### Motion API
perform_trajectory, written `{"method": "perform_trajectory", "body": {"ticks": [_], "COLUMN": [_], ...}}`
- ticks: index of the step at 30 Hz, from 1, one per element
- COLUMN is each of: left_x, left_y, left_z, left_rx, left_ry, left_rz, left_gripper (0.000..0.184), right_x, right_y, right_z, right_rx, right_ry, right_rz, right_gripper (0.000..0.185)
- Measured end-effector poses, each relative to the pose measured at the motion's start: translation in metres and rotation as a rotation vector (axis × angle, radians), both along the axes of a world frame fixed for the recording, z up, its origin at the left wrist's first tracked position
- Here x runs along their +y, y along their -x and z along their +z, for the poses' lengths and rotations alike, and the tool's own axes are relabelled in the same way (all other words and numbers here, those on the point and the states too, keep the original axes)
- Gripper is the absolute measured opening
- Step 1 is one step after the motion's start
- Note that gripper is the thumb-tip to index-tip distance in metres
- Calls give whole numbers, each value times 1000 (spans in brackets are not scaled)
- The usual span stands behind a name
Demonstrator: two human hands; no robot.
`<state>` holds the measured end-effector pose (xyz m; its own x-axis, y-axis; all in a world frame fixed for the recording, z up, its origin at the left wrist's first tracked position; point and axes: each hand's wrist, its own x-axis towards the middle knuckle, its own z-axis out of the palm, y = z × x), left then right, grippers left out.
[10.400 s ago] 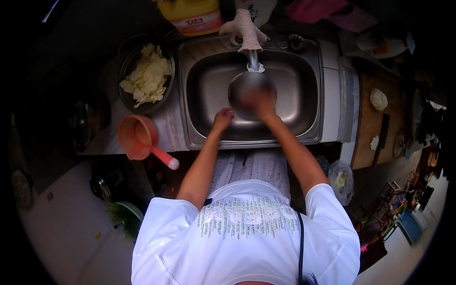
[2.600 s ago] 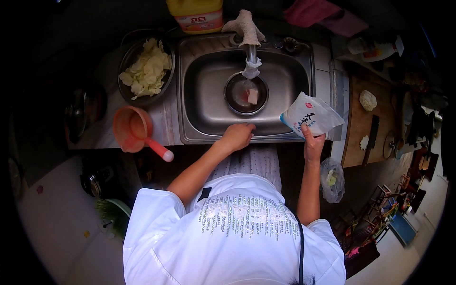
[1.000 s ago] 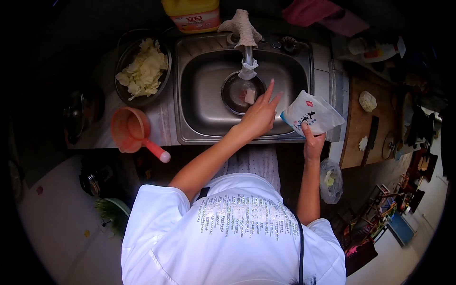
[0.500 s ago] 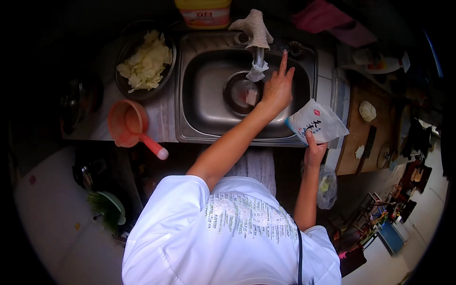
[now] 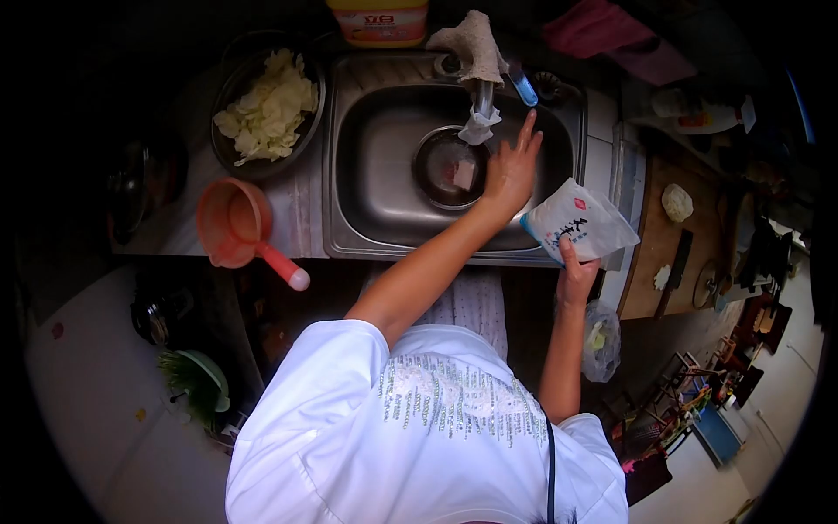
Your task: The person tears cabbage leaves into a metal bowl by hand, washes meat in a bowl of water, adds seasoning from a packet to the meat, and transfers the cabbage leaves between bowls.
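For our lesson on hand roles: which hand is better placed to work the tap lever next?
Likely the left hand: empty and close to the tap lever; the right hand holds the white bag.

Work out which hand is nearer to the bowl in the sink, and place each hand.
The left hand, which is just right of the bowl. The right hand is farther off, by the near right corner of the sink, holding a white packet.

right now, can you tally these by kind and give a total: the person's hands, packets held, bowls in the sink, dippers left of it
Left hand and right hand: 2 hands
White packet in the right hand: 1
Bowl in the sink: 1
Orange dipper left of the sink: 1
Total: 5
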<state>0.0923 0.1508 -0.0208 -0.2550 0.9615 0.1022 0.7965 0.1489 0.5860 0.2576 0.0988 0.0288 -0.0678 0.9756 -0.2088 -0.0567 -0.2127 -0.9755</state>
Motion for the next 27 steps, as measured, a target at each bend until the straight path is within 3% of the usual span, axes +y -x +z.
{"method": "perform_trajectory", "body": {"ticks": [4,6,10,12,13,17,19,20,22,23,24,26,27], "left_x": [-32,-42,-49,-52,-55,-59,-62,-63,-72,-80,-85,-91,-97], "left_y": [-7,5,26,32,39,49,52,51,47,42,35,24,20], "left_z": [-60,-88,-143,-171,-172,-164,-153,-140,-115,-109,-103,-86,-77], "left_rx": [-26,191,235,410,439,549,283,281,-88,-403,-399,-1513,-1602], "left_ry": [-22,106,153,268,126,96,38,40,-109,38,42,309,324], "left_rz": [-52,-48,-200,-302,-286,-275,-203,-203,-97,13,17,391,362], "left_gripper": [42,33,29,32,29,30,31,31,33,35,35,44,58], "right_x": [-4,-4,-7,-7,-8,-9,-7,-7,-6,-6,-5,-2,0], "right_y": [-1,-3,-11,-12,-12,-10,-6,-6,0,5,8,11,10], "right_z": [0,-2,-8,-9,-9,-13,-16,-18,-22,-23,-25,-31,-37], "right_rx": [-3,-27,-59,-59,-55,-51,-117,-118,-190,-207,-203,-398,-481], "right_ry": [13,-1,41,54,65,86,165,167,206,204,208,195,143], "right_rz": [-14,-23,-8,-2,11,41,116,116,189,184,187,256,312], "right_gripper": [43,43,43,41,40,36,31,31,26,25,25,28,31]}}
